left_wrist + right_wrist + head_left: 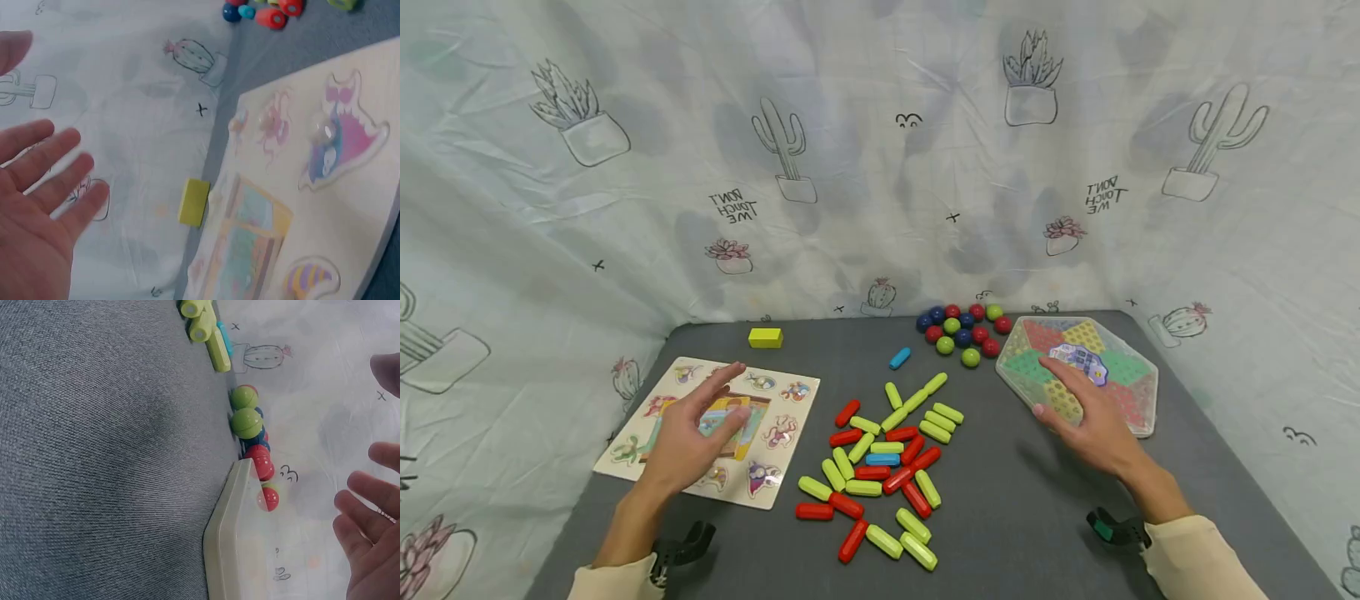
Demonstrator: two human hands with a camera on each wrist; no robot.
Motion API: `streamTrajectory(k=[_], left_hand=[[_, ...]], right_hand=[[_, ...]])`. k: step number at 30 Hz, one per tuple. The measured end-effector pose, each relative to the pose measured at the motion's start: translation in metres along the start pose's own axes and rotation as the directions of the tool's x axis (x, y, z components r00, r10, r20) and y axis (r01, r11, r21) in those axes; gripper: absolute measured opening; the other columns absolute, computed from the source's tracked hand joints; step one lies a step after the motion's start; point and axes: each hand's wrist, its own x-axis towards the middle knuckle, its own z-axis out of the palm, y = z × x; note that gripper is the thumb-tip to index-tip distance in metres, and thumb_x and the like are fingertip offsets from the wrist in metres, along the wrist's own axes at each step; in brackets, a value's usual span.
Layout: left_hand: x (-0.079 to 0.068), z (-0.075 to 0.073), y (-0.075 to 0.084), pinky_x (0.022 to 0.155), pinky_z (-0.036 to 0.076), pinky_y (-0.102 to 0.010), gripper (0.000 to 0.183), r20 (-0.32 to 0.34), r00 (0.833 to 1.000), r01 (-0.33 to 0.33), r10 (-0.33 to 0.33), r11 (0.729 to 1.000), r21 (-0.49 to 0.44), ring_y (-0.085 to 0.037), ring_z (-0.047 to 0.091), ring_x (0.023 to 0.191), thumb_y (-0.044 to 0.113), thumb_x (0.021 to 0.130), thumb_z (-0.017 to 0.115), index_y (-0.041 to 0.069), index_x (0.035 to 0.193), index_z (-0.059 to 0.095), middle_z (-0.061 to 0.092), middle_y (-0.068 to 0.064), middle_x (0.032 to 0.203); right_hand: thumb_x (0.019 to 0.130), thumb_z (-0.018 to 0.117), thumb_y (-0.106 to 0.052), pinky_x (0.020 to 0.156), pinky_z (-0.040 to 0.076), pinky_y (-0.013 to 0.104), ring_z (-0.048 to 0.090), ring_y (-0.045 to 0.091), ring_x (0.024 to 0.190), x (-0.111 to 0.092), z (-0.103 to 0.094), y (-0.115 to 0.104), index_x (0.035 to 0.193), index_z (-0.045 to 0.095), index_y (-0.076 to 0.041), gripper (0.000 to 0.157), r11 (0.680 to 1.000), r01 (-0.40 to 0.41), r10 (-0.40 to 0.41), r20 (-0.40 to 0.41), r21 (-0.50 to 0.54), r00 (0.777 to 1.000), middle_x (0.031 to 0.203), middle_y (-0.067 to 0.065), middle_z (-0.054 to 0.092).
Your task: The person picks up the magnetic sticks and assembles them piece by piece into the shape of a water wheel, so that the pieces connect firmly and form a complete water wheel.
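My left hand [688, 442] hovers over a wooden knob puzzle board [793, 446] with sea-creature pieces, its fingers spread and holding nothing. In the left wrist view the same hand [47, 200] shows an empty palm. Above the near-left edge of a clear hexagonal box [1138, 375] with coloured patterned sections, my right hand [1093, 421] is raised, fingers apart. The right wrist view also shows this hand [375, 531] with nothing in its grasp. Between the hands lie many red, lime and blue plastic rods [883, 459], some joined end to end.
Red, blue and green balls [962, 337] cluster at the back, left of the box. A yellow block [765, 337] sits behind the puzzle board. One blue rod [899, 358] lies apart near the balls. A patterned curtain [865, 167] closes off the grey table's back and sides.
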Motion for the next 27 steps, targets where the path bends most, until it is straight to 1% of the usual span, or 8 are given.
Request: streamTrajectory(k=[2, 4, 6, 10, 16, 20, 24, 27], left_hand=[[0.002, 0.001, 0.000, 0.115, 0.044, -0.013, 0.062, -0.014, 0.999, -0.033, 0.032, 0.995, -0.095, 0.000, 0.059, 0.140, 0.001, 0.103, 0.073, 0.006, 0.161, 0.053, 0.061, -0.020, 0.157], [0.004, 0.002, 0.001, 0.113, 0.046, -0.013, 0.061, -0.015, 0.998, -0.056, 0.054, 0.980, -0.193, 0.005, 0.060, 0.138, -0.006, 0.101, 0.071, 0.001, 0.159, 0.053, 0.062, -0.026, 0.154], [0.007, 0.003, 0.002, 0.111, 0.048, -0.014, 0.060, -0.003, 0.998, -0.065, 0.066, 0.967, -0.245, 0.003, 0.061, 0.138, -0.009, 0.101, 0.070, -0.002, 0.158, 0.053, 0.062, -0.027, 0.153], [0.018, 0.007, 0.004, 0.107, 0.054, -0.018, 0.059, 0.035, 0.996, -0.063, 0.078, 0.945, -0.322, -0.002, 0.064, 0.138, -0.009, 0.101, 0.068, -0.002, 0.158, 0.053, 0.064, -0.021, 0.154], [0.038, 0.016, 0.005, 0.105, 0.057, -0.024, 0.056, 0.068, 0.991, -0.072, 0.113, 0.895, -0.441, -0.011, 0.068, 0.137, -0.012, 0.101, 0.067, -0.007, 0.155, 0.055, 0.067, -0.022, 0.150], [0.051, 0.024, 0.007, 0.103, 0.059, -0.024, 0.054, 0.097, 0.989, -0.049, 0.110, 0.872, -0.486, -0.013, 0.068, 0.137, -0.010, 0.102, 0.068, -0.009, 0.154, 0.054, 0.068, -0.020, 0.150], [0.069, 0.035, 0.008, 0.105, 0.058, -0.026, 0.053, 0.131, 0.986, -0.022, 0.106, 0.851, -0.524, -0.015, 0.070, 0.134, -0.007, 0.102, 0.070, -0.010, 0.153, 0.055, 0.069, -0.021, 0.148], [0.083, 0.047, 0.007, 0.104, 0.059, -0.028, 0.053, 0.177, 0.979, 0.016, 0.100, 0.830, -0.557, -0.013, 0.073, 0.130, -0.005, 0.102, 0.071, -0.012, 0.152, 0.055, 0.069, -0.024, 0.146]], right_hand=[[0.099, 0.079, -0.023, 0.109, 0.040, 0.077, 0.050, 0.049, 0.148, 0.001, 0.000, 0.001, 0.166, 0.048, -0.026, 0.074, 1.000, 0.006, -0.006, -0.011, 0.010, 1.000, 0.165, 0.017, 0.053], [0.099, 0.080, -0.021, 0.108, 0.042, 0.074, 0.054, 0.048, 0.144, 0.002, 0.001, 0.002, 0.165, 0.050, -0.025, 0.073, 1.000, 0.009, -0.009, -0.017, 0.022, 1.000, 0.162, 0.017, 0.057], [0.099, 0.080, -0.020, 0.106, 0.045, 0.072, 0.058, 0.047, 0.140, 0.003, 0.002, 0.004, 0.164, 0.052, -0.025, 0.071, 1.000, 0.006, -0.005, -0.022, 0.031, 1.000, 0.158, 0.017, 0.060], [0.099, 0.081, -0.020, 0.105, 0.048, 0.070, 0.064, 0.046, 0.133, 0.005, 0.005, 0.008, 0.161, 0.056, -0.024, 0.067, 0.999, -0.009, 0.010, -0.025, 0.042, 1.000, 0.152, 0.016, 0.066], [0.101, 0.080, -0.024, 0.109, 0.049, 0.060, 0.066, 0.041, 0.132, 0.019, 0.014, 0.011, 0.157, 0.061, -0.022, 0.059, 0.995, -0.045, 0.046, -0.007, 0.086, 0.999, 0.149, 0.013, 0.069], [0.104, 0.077, -0.024, 0.112, 0.049, 0.058, 0.064, 0.043, 0.134, 0.031, 0.019, 0.011, 0.157, 0.061, -0.015, 0.056, 0.989, -0.049, 0.046, 0.023, 0.137, 0.999, 0.151, 0.015, 0.068], [0.106, 0.075, -0.024, 0.115, 0.050, 0.054, 0.061, 0.043, 0.136, 0.044, 0.024, 0.014, 0.158, 0.060, -0.016, 0.055, 0.980, -0.054, 0.046, 0.048, 0.193, 0.998, 0.152, 0.014, 0.067], [0.105, 0.076, -0.024, 0.115, 0.050, 0.051, 0.062, 0.041, 0.138, 0.050, 0.029, 0.016, 0.156, 0.062, -0.017, 0.054, 0.968, -0.064, 0.050, 0.063, 0.244, 0.997, 0.151, 0.014, 0.068]])
